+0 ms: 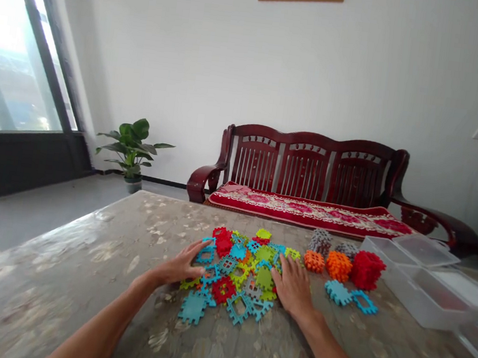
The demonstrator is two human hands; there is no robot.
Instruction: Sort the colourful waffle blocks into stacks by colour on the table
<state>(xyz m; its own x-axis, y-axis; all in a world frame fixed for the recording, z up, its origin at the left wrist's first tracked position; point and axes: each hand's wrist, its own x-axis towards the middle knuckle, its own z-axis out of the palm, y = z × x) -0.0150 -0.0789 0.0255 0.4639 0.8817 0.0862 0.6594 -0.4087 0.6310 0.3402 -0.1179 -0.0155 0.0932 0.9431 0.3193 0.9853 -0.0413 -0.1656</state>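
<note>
A loose heap of interlocking plastic tiles [225,290] in blue, teal, red, lime and grey lies on the table between my hands. My left hand [181,264] rests at the heap's left edge, thumb and fingers apart around a blue frame tile [206,253]. On the right side my right hand [293,284] lies with its fingers spread, touching the edge tiles near a green one [264,278]. A plain teal square tile [193,307] is at the near left of the heap. Neither hand lifts a tile.
Right of the heap stand sorted stacks: red [367,270], orange [338,266] and grey [321,241]. Two blue tiles [364,302] lie before them. Clear plastic boxes [429,295] sit farther right. Behind the patterned table [91,277] is a wooden bench [303,169].
</note>
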